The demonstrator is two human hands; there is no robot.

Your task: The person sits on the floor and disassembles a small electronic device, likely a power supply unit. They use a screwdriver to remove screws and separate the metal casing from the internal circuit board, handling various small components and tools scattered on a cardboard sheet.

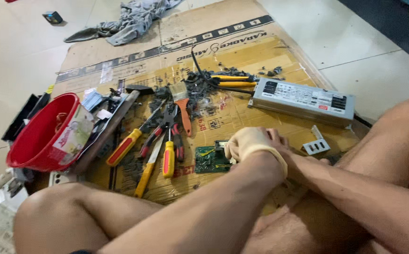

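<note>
Head view: left hand [249, 143] in a thin cream latex glove, fingers curled down onto the right edge of a small green circuit board [212, 160] lying flat on the cardboard sheet [242, 51]. Right hand [279, 141] bare, mostly hidden behind the left; can't tell how far it's closed or whether it grips anything. Board sits near frame centre, just at 9 o'clock of the hands.

Cardboard is flattened brown corrugated, with a dark printed band of small squares along its far edge. At 1 o'clock: long grey metal box [303, 100], rectangular, white label with dark and red blocks on top. At 3 o'clock: small grey slotted bracket [316, 146]. At 10 o'clock: paintbrush [182, 104] with orange handle, yellow-red screwdrivers [168, 157], red-handled pliers [166, 129], dark crumbly debris. At 9 o'clock: glossy red plastic bowl [35, 141] tipped on its side, pale printed packet [72, 134] against it. Crumpled grey cloth [129, 21] at 11 o'clock on the tiled floor.
</note>
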